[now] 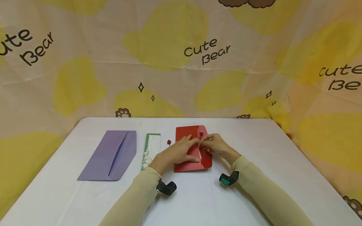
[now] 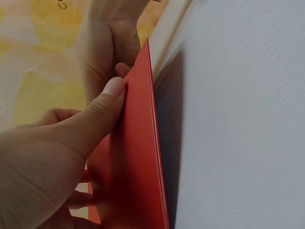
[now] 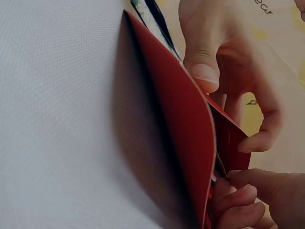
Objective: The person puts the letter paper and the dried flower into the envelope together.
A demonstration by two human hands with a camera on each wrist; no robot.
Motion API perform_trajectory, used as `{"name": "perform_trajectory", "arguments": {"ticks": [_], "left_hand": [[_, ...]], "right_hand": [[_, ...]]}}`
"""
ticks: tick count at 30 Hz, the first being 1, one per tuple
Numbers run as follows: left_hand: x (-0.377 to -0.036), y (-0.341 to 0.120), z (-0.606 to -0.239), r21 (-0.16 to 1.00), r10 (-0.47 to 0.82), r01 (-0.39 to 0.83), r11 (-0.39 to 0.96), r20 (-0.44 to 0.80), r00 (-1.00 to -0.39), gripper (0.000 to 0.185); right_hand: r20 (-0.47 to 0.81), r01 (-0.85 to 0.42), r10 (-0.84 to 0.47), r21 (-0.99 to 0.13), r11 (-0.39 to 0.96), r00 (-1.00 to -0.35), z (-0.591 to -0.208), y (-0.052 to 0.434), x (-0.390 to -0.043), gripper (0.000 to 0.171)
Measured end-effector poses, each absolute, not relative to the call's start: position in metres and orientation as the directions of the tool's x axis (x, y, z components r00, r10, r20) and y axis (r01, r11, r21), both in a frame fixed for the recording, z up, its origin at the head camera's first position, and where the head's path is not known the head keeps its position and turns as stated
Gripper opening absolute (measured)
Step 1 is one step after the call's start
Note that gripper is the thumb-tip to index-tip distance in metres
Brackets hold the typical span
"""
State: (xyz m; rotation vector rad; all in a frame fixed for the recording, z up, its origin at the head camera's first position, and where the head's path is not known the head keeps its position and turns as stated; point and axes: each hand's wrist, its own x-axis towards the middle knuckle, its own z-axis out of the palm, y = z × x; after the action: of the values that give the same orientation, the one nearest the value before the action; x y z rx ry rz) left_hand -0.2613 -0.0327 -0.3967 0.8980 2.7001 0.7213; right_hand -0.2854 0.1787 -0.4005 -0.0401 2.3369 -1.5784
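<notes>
A red envelope (image 1: 186, 153) lies on the white table, its flap to the right. My left hand (image 1: 183, 149) rests spread on the envelope, thumb along the near part of the panel and index finger bent at the mouth. At that opening my right hand (image 1: 216, 145) pinches the edge of a thin piece between thumb and index finger; its kind I cannot tell. White material (image 1: 200, 155) shows in the mouth below those fingertips. In the right wrist view the red flap (image 3: 178, 119) curves up off the cloth. A small dark-red rose (image 1: 201, 134) lies at the flap's far part.
A purple envelope (image 1: 111, 157) with its flap to the right lies at the left. Between the envelopes is a green-bordered white card (image 1: 152, 147) with printed flowers. Another small red rose (image 1: 169, 142) lies beside the card. A patterned cloth (image 1: 169, 88) hangs behind the table.
</notes>
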Motion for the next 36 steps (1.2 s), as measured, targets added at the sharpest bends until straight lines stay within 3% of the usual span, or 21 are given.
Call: {"name": "perform_trajectory", "arguments": {"ticks": [15,29,36], "left_hand": [[-0.26,-0.033,-0.395,0.5,0.601,0.502,0.705,-0.047,-0.798,0.082],[-0.26,-0.033,-0.394,0.504,0.603,0.504,0.701,-0.041,-0.797,0.077],[-0.261,-0.033,-0.396,0.5,0.602,0.503,0.705,-0.047,-0.797,0.077]], "right_hand": [[-0.245,0.125,-0.232,-0.892,0.433,-0.941,-0.399,0.169,-0.291,0.016],[-0.259,0.133,-0.198,-0.861,0.49,-0.945,-0.401,0.165,-0.294,0.015],[-0.25,0.131,-0.217,-0.884,0.449,-0.944,-0.403,0.164,-0.294,0.014]]}}
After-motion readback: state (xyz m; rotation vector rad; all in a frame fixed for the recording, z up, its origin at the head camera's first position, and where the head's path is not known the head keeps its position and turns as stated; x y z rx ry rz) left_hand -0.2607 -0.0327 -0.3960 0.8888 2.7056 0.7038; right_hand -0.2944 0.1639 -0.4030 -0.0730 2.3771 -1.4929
